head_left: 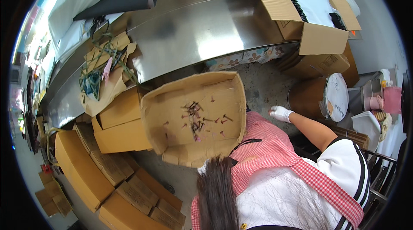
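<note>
— While we lean over, where is the open cardboard box (195,118)?
— Below the steel bench (193,32), small dark clips scattered inside.
— Our grips?
— Right hand (280,113), white-gloved, hangs loosely clear of it; left hand is hidden.

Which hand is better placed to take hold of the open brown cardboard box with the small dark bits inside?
Right. The white-gloved right hand lies beside the right wall of the open brown cardboard box; the left hand is out of view.
</note>
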Demonstrator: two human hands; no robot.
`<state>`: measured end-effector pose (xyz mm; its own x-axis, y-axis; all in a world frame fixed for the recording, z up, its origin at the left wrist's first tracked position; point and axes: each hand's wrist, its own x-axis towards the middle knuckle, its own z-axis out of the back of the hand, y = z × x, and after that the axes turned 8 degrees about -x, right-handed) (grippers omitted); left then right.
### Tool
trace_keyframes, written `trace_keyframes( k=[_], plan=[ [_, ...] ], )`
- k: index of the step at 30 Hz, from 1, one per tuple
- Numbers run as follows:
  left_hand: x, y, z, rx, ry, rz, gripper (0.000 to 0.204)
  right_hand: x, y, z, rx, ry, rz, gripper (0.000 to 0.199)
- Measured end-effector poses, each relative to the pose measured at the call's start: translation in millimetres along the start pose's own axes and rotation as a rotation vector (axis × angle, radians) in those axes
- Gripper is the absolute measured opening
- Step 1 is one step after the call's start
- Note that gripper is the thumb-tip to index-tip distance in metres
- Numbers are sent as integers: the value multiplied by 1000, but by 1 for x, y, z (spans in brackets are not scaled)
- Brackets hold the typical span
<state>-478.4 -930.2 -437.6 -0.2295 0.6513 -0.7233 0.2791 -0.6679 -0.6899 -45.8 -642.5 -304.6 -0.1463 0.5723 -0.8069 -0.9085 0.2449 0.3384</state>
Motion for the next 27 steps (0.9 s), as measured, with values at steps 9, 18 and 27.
trace_keyframes(
  k=[9,18,27],
  plan=[
    [-60,-141,11,-17,-335,282,39,-83,146,155,279,5,851,24],
    [-30,-344,-205,-598,-268,-306,52,-236,119,375,438,43,1965,20],
    [-16,-505,-394,-203,242,-166,41,-264,9,452,279,-139,1966,20]
  ],
)
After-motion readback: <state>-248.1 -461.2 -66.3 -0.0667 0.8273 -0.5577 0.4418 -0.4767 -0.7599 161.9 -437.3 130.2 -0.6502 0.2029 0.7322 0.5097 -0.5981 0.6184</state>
